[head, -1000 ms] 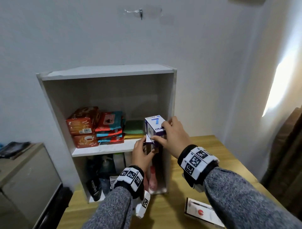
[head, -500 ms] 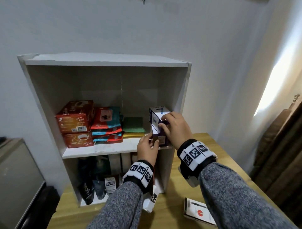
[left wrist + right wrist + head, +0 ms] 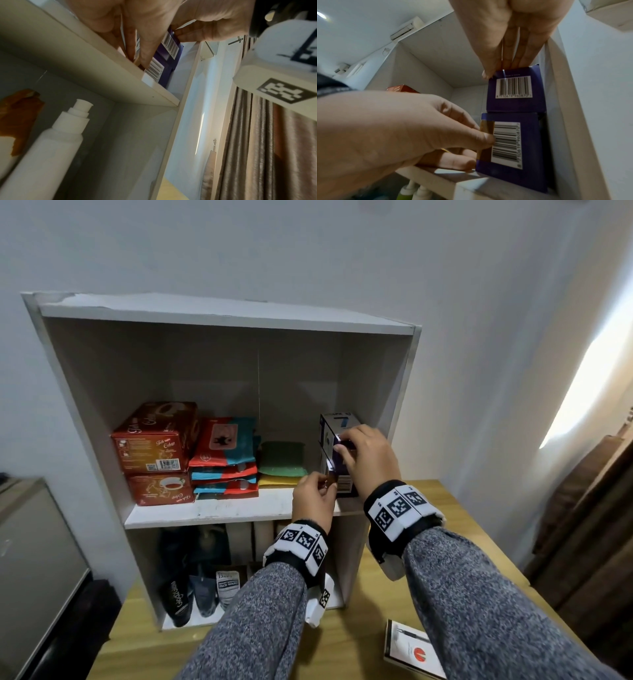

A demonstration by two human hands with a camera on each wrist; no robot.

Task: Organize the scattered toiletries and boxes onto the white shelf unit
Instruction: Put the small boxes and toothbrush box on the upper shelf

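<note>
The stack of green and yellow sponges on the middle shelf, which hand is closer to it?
Left. The left hand sits just right of the sponges, holding the lower purple box; the right hand is farther right, on the upper purple box.

Plain pale wall (image 3: 308, 251) behind. Wooden table (image 3: 376, 628) below, light yellow-brown top. Brown curtains (image 3: 589, 525) on the right, bright daylight strip (image 3: 589, 378) beside them. Grey cabinet (image 3: 34, 559) at the left. Wall-mounted air conditioner (image 3: 406, 30) high up, near the ceiling.
</note>
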